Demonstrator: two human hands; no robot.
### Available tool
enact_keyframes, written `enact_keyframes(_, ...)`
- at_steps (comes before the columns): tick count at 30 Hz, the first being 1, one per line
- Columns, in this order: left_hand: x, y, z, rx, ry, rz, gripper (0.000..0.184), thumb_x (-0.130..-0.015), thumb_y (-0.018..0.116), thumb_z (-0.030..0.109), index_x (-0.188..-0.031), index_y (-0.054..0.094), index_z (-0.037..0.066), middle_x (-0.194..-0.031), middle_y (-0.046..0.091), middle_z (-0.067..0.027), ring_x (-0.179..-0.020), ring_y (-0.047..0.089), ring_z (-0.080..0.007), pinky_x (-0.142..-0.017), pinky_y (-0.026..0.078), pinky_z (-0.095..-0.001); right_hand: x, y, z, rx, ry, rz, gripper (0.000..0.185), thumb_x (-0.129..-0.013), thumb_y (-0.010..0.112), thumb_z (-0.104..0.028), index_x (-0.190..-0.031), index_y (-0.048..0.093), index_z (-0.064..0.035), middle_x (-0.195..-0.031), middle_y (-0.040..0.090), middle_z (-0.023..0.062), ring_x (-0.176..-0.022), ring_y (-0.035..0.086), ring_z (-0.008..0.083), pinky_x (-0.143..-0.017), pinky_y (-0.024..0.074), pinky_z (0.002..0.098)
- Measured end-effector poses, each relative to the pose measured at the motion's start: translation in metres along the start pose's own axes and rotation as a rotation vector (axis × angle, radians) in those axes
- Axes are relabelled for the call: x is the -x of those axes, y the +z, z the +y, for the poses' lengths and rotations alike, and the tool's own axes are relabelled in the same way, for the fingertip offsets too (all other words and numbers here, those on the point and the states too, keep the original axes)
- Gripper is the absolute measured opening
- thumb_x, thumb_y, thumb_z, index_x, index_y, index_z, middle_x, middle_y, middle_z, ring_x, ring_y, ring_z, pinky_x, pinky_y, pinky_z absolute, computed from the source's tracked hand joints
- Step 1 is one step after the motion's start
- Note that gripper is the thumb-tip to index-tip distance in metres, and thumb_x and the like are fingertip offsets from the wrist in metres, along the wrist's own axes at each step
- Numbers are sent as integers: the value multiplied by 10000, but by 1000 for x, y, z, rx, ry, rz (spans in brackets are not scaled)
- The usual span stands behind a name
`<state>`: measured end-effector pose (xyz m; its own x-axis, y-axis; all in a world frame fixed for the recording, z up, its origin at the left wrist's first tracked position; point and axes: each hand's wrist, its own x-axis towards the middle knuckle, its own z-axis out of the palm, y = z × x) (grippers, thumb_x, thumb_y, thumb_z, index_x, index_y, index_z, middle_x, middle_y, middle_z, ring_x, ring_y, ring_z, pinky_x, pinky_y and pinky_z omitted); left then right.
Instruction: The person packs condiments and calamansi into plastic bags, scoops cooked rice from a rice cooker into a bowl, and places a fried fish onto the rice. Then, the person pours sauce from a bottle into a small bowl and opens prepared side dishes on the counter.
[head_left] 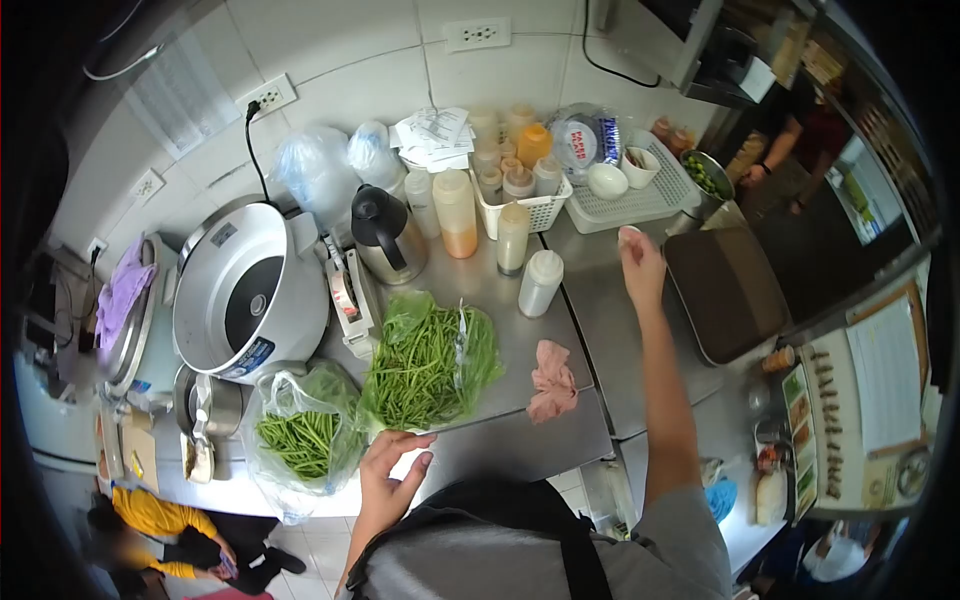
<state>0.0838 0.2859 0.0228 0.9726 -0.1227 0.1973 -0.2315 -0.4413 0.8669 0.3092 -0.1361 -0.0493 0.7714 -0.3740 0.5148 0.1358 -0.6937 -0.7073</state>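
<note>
My left hand is at the counter's front edge, its fingers apart and nothing in them, just below an open plastic bag of cut green beans. To its left sits a second bag of green beans. My right arm reaches forward over the steel counter, and my right hand has its fingers pressed together near the perforated white tray. Something small and pale shows at its fingertips, too small to name. A crumpled pink cloth lies between my arms, below a white squeeze bottle.
A large metal pot, a thermos and a bag sealer stand left. Sauce bottles fill a white basket at the back. A brown tray lies right. Other people are at lower left, upper right and lower right.
</note>
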Motion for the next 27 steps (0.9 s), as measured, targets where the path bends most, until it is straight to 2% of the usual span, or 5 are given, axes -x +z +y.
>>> enact_keyframes(4,-8,14,8,-100,-102,143,210,-782,696,-1,-987,707,43,-912,656,-113,-846,619,-244,-767,478,-318,-86,44,55,370,-211,-153,383,-816,655,-159,-1183,625,-54,-1082,657,127,-1022,598,300,-912,459,436)
enact_keyframes(13,-19,45,-6,-84,-250,170,223,-804,670,-31,-1020,666,25,-931,668,-115,-857,636,-235,-783,488,-302,-166,137,133,877,169,-644,617,-764,725,-201,-1338,510,-127,-1271,591,146,-1175,555,341,-970,459,419)
enact_keyframes(21,-13,48,-11,-56,-283,267,264,-831,641,-31,-1084,679,36,-887,646,-105,-815,624,-212,-748,487,-298,-176,136,160,674,-41,-452,253,-841,656,-169,-1058,634,-40,-1047,667,182,-995,628,374,-836,477,440)
enact_keyframes(24,-4,42,-16,-10,-284,294,285,-840,658,-9,-1117,670,55,-883,648,-99,-809,620,-199,-740,491,-308,-183,117,187,305,-280,-201,333,-869,668,-182,-1137,625,11,-1020,686,180,-915,666,297,-821,503,369)
enact_keyframes(27,2,43,-23,417,-383,403,326,-955,577,148,-1265,576,45,-995,646,-82,-901,610,-182,-852,481,-303,-143,38,40,-112,-150,-250,305,-928,632,-175,-1157,595,23,-1036,631,105,-959,582,199,-863,468,327)
